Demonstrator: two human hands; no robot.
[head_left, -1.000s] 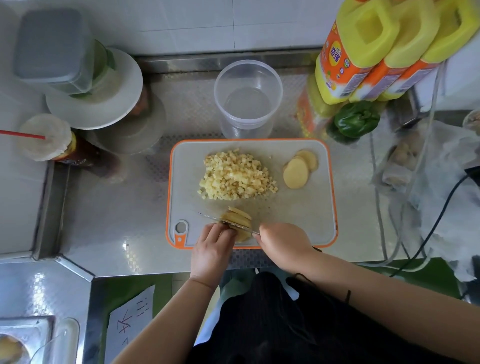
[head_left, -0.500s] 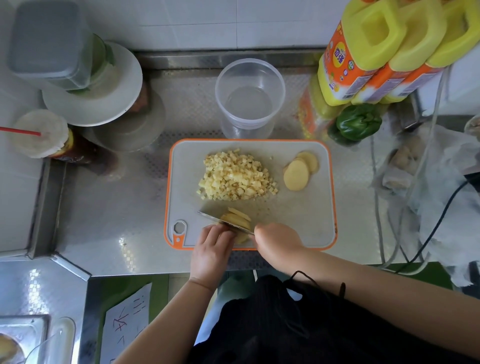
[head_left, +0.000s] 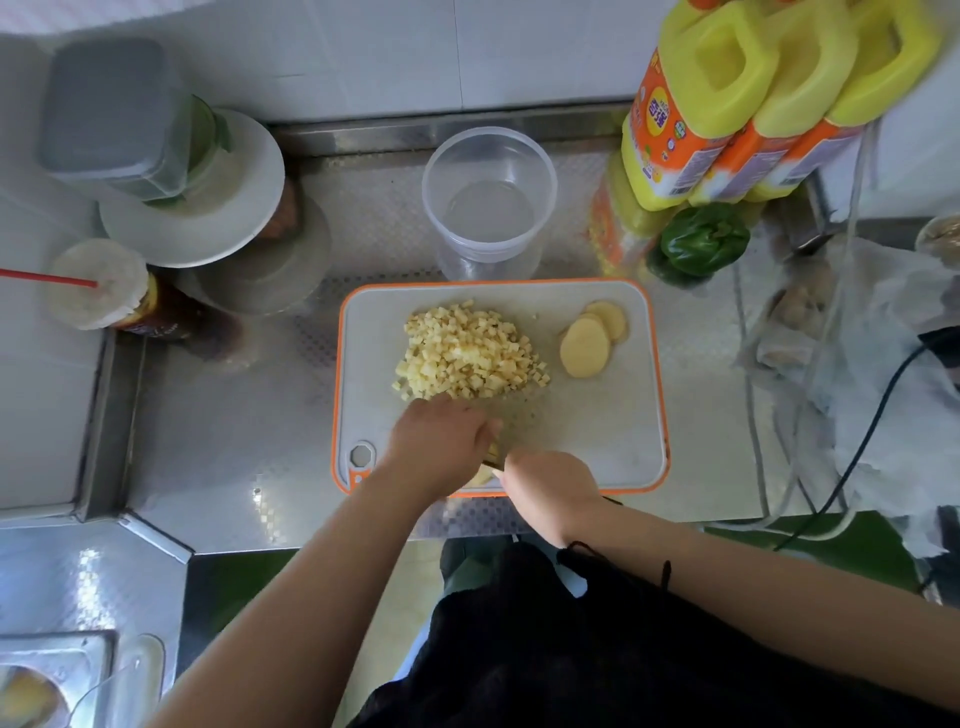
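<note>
Bright, even daylight; glare on the steel counter (head_left: 234, 415); soft focus, wide-angle bending at edges.

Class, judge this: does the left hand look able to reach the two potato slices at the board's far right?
Probably yes: only bare cutting board lies between the left hand and the potato slices; the diced pile sits aside, the right hand nearer.

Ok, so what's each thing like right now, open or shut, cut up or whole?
Clear tub, open, no lid.
Grey box, lid on.
Drink cup, lid on, straw in.
Green pepper, whole.
Potato pile, diced small.
Two potato slices, flat, overlapping, not diced.
Right hand, gripping the knife.
Left hand, over the potato piece being cut; grip blurred.
</note>
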